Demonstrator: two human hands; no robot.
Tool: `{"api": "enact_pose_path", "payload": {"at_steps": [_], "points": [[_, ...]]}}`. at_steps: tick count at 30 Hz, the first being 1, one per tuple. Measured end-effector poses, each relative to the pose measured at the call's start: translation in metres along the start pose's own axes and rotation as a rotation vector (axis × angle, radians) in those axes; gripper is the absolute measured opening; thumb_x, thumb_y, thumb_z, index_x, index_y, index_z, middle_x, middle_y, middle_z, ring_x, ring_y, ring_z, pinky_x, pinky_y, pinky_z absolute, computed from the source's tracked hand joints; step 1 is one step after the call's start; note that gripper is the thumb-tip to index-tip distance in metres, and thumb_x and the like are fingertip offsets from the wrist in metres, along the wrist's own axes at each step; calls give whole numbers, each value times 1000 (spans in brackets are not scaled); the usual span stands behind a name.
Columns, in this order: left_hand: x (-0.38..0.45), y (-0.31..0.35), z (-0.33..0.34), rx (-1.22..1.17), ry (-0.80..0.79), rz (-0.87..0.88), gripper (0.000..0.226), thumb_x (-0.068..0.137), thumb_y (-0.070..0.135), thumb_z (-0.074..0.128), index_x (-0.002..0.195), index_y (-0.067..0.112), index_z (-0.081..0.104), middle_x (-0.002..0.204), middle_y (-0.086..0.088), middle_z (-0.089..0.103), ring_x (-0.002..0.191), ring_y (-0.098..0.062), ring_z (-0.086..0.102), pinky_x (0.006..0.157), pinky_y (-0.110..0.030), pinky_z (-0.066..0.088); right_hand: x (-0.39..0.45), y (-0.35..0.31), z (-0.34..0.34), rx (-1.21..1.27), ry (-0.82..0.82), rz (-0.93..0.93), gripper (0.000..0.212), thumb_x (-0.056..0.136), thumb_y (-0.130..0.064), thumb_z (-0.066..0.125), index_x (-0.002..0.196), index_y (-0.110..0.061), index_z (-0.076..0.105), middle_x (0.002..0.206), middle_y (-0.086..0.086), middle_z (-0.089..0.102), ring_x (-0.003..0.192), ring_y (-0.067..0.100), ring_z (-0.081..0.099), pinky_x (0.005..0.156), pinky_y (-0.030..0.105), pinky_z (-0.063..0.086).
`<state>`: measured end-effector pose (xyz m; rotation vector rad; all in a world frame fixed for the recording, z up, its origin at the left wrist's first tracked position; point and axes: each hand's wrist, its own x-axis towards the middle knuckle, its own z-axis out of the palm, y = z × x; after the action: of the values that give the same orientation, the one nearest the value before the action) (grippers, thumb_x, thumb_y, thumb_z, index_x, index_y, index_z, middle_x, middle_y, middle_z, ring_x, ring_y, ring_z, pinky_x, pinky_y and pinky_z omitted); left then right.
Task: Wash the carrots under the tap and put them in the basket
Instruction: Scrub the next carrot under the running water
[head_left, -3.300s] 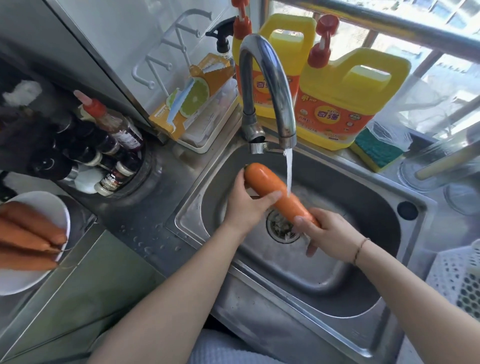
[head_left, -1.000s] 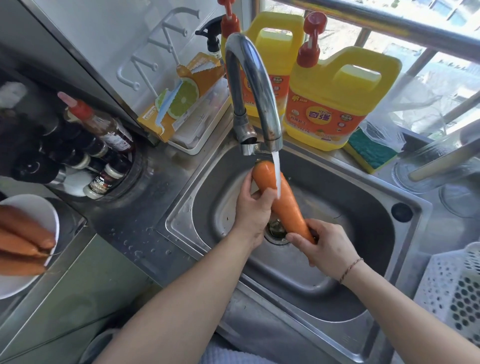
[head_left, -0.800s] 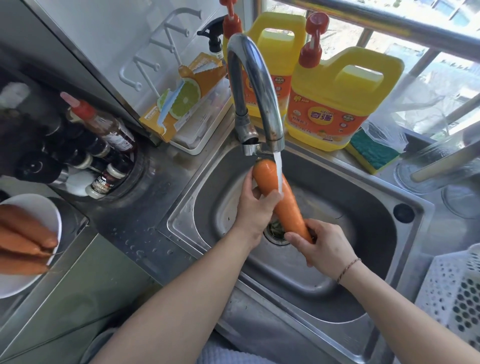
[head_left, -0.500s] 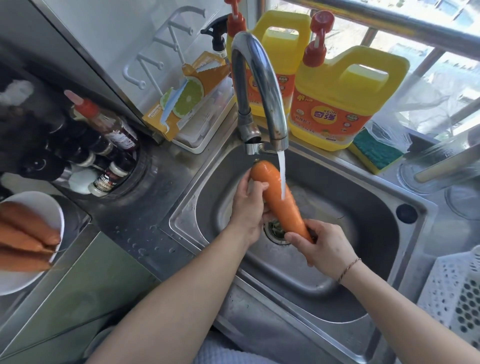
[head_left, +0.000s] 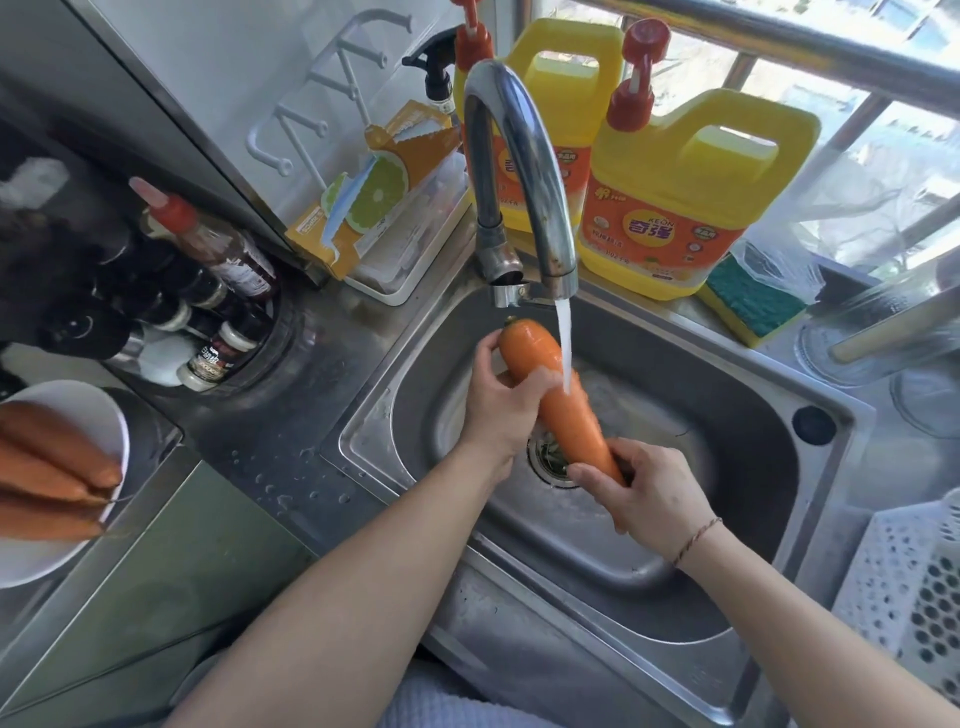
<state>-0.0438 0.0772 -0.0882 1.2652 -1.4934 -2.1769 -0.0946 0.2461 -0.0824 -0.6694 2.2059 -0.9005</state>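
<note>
Orange and wet, the carrot (head_left: 558, 402) sits slanted over the steel sink (head_left: 769, 499), thick end up by the tap (head_left: 519, 171); I see the water stream (head_left: 564, 348) striking its upper part; my left hand (head_left: 501, 400) wraps around the thick end, my right hand (head_left: 649, 499) pinches the thin tip above the drain (head_left: 545, 460); both hands grasp the carrot. More carrots (head_left: 49, 478) lie on a white plate (head_left: 47, 564) on the bench at far left; the white perforated basket (head_left: 904, 582) stands at the right edge, well apart from the plate; two yellow detergent jugs (head_left: 680, 197) stand behind the tap.
</note>
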Motion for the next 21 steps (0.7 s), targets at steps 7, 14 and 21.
{"api": "enact_pose_path", "payload": {"at_steps": [7,14,21], "points": [[13,8,-9,-72,54,-183,54,91,62,55,120,16,61,109,-13,71,91,-26,72,64,-38,59,-1,-3,-12,169,-167,-1,42,81,-55,71,75,-14,63,55,1,64,40,18,61,45,24,47],[17,22,-20,-160,-231,-239,23,99,33,56,118,22,61,104,-4,67,83,-26,68,67,-37,59,4,13,-32,802,-559,270,67,80,-48,74,107,10,56,76,24,65,43,26,57,40,26,48],[20,23,-21,-96,-99,-188,15,98,33,60,110,25,57,106,-6,66,89,-31,67,69,-41,58,33,-23,-27,288,-226,305,21,96,-24,47,98,-11,64,80,10,73,57,26,63,53,37,52]]}}
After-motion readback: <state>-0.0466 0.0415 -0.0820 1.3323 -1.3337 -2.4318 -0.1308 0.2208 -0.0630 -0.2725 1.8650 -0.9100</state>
